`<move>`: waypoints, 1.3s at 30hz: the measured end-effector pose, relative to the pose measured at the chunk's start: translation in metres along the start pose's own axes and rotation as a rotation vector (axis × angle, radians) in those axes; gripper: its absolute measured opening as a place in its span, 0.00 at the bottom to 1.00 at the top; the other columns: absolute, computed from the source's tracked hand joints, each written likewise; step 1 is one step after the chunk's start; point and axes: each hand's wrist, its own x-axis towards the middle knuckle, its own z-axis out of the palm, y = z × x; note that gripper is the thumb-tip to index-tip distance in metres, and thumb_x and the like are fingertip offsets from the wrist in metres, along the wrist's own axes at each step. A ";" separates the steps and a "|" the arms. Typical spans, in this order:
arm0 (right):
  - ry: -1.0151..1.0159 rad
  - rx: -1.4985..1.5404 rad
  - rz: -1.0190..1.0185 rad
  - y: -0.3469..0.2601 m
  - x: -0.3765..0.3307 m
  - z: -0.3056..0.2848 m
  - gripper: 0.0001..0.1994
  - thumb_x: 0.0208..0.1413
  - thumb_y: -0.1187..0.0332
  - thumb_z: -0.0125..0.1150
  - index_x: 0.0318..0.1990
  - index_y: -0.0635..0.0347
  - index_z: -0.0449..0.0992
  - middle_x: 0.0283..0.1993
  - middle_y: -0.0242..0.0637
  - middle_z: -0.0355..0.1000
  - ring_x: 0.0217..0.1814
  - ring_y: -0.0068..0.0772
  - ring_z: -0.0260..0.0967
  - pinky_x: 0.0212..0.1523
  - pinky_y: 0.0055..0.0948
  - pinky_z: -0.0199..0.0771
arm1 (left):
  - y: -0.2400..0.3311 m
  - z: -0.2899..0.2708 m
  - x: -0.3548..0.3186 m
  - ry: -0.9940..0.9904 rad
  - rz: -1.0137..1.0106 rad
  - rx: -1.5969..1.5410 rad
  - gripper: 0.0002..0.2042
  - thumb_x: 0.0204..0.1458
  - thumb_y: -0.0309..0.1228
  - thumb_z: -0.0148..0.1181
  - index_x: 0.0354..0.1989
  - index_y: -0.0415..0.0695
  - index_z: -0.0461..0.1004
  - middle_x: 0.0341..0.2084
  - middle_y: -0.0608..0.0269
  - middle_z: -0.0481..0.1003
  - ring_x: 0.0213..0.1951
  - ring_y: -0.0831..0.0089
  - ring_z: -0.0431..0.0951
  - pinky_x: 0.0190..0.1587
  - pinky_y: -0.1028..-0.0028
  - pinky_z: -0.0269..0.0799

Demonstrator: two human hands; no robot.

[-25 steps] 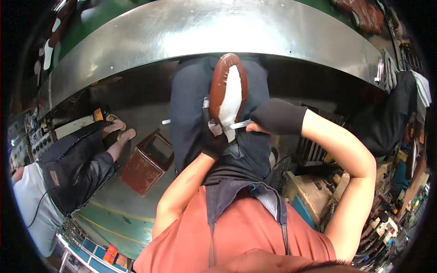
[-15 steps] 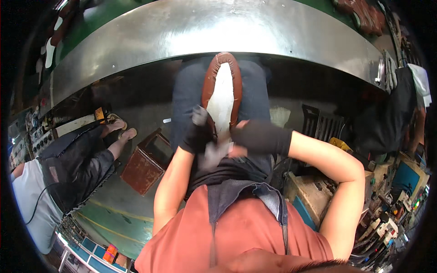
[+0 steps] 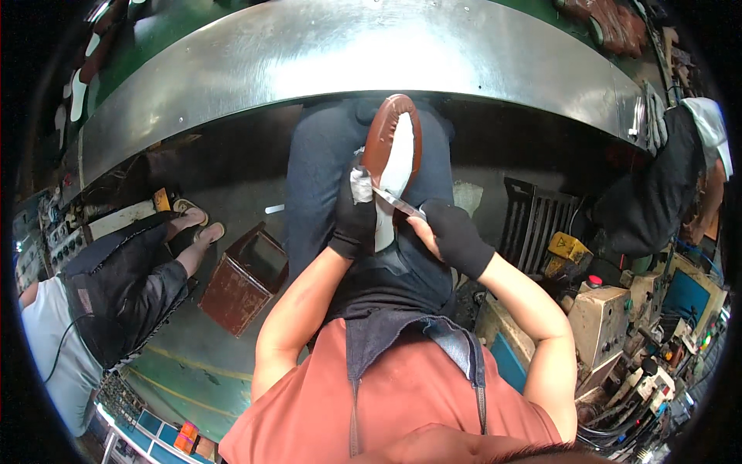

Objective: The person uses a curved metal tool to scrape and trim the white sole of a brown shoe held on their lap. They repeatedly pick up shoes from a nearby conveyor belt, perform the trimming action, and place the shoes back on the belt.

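A brown leather shoe (image 3: 380, 147) lies bottom up across my thighs, its toe pointing away from me. Leather folds in pleats round the rim of its pale bottom (image 3: 401, 158). My left hand (image 3: 357, 209), in a black glove with whitish wrapping at the fingers, is closed on the shoe's left side. From the right, my black-gloved right hand (image 3: 454, 233) grips a slim metal blade like a knife (image 3: 399, 203). The blade lies slantwise across the shoe's middle, its tip close to my left fingers. Its handle is hidden in my fist.
Beyond my knees runs a curved metal bench edge (image 3: 348, 58). A brown box-like stool (image 3: 238, 286) stands at the left, near a seated person's legs (image 3: 189, 251). At the right are a dark slatted rack (image 3: 533, 220), a yellow box (image 3: 568, 249) and machinery (image 3: 603, 321).
The shoe has tilted, its toe shifting right. My right hand has moved from the heel area out to the right, and the blade now shows clearly across the shoe. My left hand has moved up its side.
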 end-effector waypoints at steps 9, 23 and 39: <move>-0.279 -0.347 -0.213 -0.080 0.015 -0.091 0.19 0.58 0.52 0.55 0.29 0.63 0.73 0.28 0.47 0.70 0.32 0.47 0.72 0.31 0.42 0.71 | 0.033 -0.010 -0.002 -0.193 0.030 0.278 0.29 0.56 0.31 0.58 0.63 0.38 0.54 0.55 0.54 0.66 0.56 0.66 0.67 0.58 0.67 0.64; -0.182 0.185 0.163 -0.002 -0.003 -0.006 0.21 0.62 0.52 0.48 0.33 0.63 0.75 0.30 0.56 0.72 0.32 0.56 0.70 0.33 0.42 0.68 | 0.059 -0.016 0.003 -0.458 -0.113 0.428 0.55 0.35 0.36 0.77 0.68 0.41 0.41 0.63 0.54 0.56 0.64 0.63 0.57 0.65 0.65 0.55; 0.196 0.617 0.564 0.020 -0.043 0.069 0.19 0.64 0.57 0.44 0.40 0.64 0.77 0.35 0.54 0.74 0.37 0.51 0.73 0.38 0.42 0.70 | 0.184 0.163 0.234 -0.454 0.274 0.313 0.17 0.56 0.42 0.57 0.46 0.42 0.73 0.39 0.59 0.76 0.43 0.70 0.76 0.49 0.69 0.69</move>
